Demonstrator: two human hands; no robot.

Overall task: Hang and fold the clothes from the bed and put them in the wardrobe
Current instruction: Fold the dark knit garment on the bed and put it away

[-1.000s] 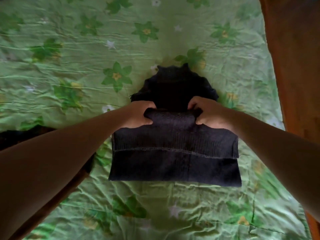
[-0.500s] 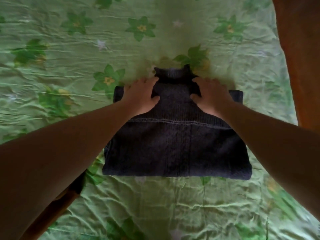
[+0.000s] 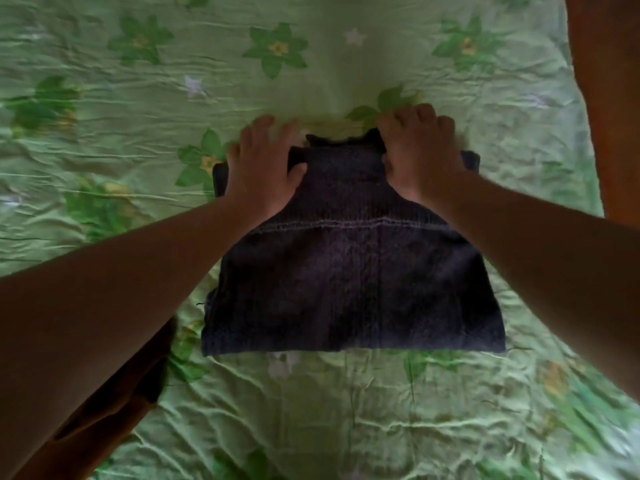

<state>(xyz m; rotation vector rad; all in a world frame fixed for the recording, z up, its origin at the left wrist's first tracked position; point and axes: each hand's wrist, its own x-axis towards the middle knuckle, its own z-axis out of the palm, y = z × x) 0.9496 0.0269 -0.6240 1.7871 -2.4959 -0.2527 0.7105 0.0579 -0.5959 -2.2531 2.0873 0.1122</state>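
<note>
Sweater (image 3: 353, 271) on floral sheet (image 3: 131, 161) by wooden frame (image 3: 609, 98); left hand (image 3: 259, 168) flat, right hand (image 3: 420, 154) tight around it.

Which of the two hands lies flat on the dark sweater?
The left hand: its fingers stretch straight across the sweater, while the right hand curls its fingers at the far edge.

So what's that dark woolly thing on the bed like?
The dark navy knitted sweater lies folded flat on the green flower-print bedsheet, a stitched seam across it, collar poking out at the far edge. The left hand presses flat on its far left corner; the right hand curls its fingers over that far edge.
</note>
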